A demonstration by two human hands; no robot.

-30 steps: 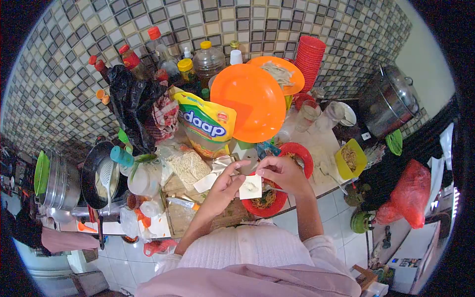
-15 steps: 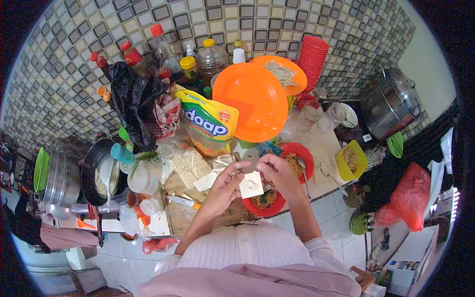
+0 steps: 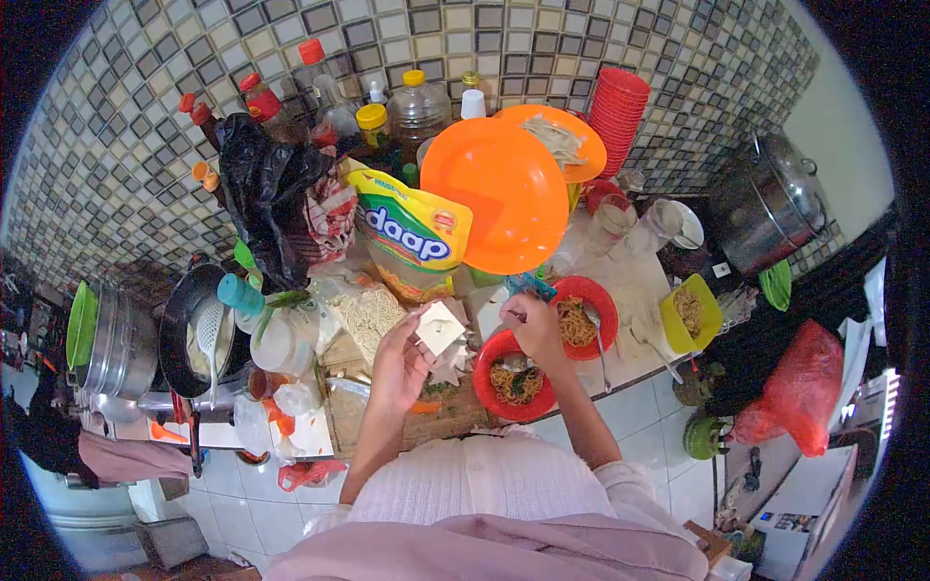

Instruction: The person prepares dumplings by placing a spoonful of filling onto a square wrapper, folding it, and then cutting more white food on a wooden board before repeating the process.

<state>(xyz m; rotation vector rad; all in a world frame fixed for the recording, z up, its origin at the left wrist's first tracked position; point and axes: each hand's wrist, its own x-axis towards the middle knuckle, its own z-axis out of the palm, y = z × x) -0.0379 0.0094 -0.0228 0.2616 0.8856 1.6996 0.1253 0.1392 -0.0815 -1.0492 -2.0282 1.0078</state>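
Well beyond wrapper (image 3: pixel 439 327), tilted orange plate (image 3: pixel 494 194)

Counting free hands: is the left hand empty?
No, the left hand holds a white square sheet in its fingertips.

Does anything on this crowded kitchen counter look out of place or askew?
Yes: the big orange plate stands tilted on edge beside the yellow pouch instead of lying flat, and a black plastic bag slumps among the sauce bottles. The white sachet in the left hand looks fine.
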